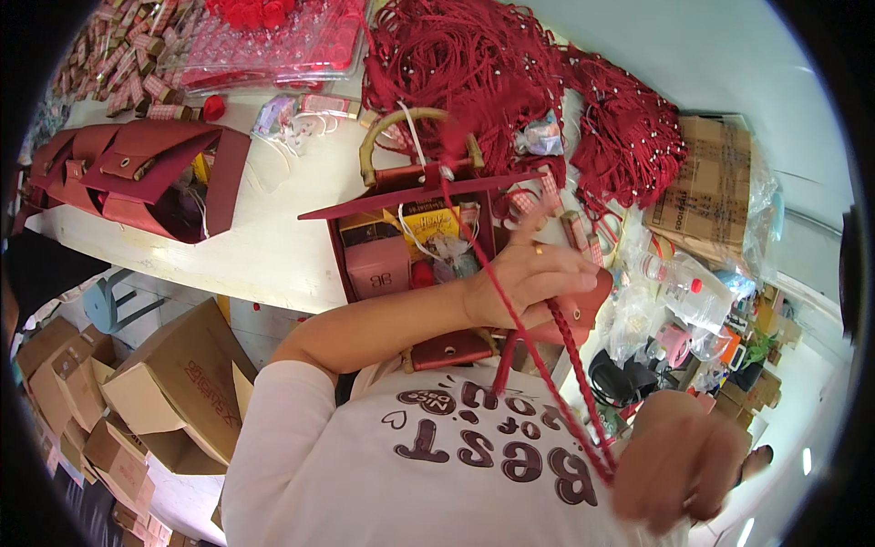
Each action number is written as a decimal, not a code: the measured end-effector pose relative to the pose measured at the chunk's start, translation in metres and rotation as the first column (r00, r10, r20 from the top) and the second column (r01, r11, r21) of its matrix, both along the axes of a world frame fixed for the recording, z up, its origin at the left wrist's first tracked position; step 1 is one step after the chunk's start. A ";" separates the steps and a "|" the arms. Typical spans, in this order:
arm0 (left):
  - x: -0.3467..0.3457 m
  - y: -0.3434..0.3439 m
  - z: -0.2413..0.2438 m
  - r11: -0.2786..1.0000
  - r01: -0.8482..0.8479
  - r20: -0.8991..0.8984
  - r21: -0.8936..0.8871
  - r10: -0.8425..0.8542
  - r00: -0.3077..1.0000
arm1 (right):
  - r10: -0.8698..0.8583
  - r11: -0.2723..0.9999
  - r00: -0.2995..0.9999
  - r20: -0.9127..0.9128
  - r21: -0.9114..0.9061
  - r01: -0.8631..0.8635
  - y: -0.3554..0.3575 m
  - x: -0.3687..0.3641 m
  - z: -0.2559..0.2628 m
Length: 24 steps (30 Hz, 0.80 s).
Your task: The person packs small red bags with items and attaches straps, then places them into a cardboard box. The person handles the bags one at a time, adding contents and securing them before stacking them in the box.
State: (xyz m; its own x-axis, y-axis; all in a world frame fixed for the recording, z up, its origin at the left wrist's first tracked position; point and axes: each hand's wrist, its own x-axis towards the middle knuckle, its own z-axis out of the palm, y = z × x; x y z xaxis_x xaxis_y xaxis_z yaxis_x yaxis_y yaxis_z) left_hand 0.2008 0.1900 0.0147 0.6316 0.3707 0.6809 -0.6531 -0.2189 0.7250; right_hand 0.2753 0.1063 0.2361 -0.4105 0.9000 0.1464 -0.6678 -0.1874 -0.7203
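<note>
In front of me stands a dark red handbag [342,263] with a bamboo handle [372,147], its flap raised. Inside are a pink box [377,265], yellow packaging [434,229] and a small clear bag of contents [448,249]. A red braided cord [495,284] runs from near the handle across my left forearm to my right hand. My left hand [540,277], wearing a ring, is over the bag's right side, with another stretch of cord between its bent fingers. My right hand [673,465], blurred and fisted at lower right, grips the doubled cord.
A heap of red tasselled cords [472,61] lies at the table's back. Several red bags [157,174] stand at left, below small wrapped boxes [126,65] and a clear plastic tray [273,58]. Scissors [605,232], a plastic bottle [673,273] and a carton [707,188] are at right.
</note>
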 end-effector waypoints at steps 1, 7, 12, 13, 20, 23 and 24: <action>-0.004 -0.005 -0.001 0.993 0.105 0.036 -0.051 -0.103 0.994 | -0.454 0.880 0.876 0.161 -0.071 0.469 -0.013 -0.015 0.016; -0.025 -0.006 0.026 0.821 0.375 -0.051 -0.430 -0.437 0.898 | -0.183 0.958 0.980 -0.071 0.210 0.194 -0.045 0.031 0.058; -0.043 0.039 0.066 -0.508 0.421 0.644 -0.752 -0.426 0.635 | 0.321 0.885 0.810 0.491 -0.460 -0.072 -0.045 0.009 0.018; -0.046 0.055 0.061 -0.572 0.669 0.879 -0.475 -0.269 0.394 | 0.233 0.824 0.864 0.446 -0.563 0.069 -0.044 -0.001 0.003; -0.051 0.068 -0.016 0.952 0.241 -0.608 0.188 -0.080 0.790 | -0.196 0.406 0.655 0.730 -0.548 0.732 0.011 0.000 -0.130; -0.065 0.069 -0.055 0.865 0.092 -0.757 0.493 0.374 0.536 | 0.003 0.883 0.353 0.936 -0.168 0.438 0.050 -0.004 -0.194; -0.076 0.070 -0.064 0.824 0.085 -0.735 0.560 0.446 0.511 | -0.058 0.969 0.344 0.937 -0.030 0.246 0.061 -0.011 -0.213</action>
State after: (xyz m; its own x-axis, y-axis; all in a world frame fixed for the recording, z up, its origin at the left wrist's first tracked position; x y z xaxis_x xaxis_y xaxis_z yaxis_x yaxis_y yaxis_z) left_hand 0.1252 0.2605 -0.0495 0.9367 0.3501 0.0042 0.2679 -0.7246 0.6350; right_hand 0.2644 0.1669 0.0226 -0.0525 0.9311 -0.3611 0.3764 -0.3165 -0.8707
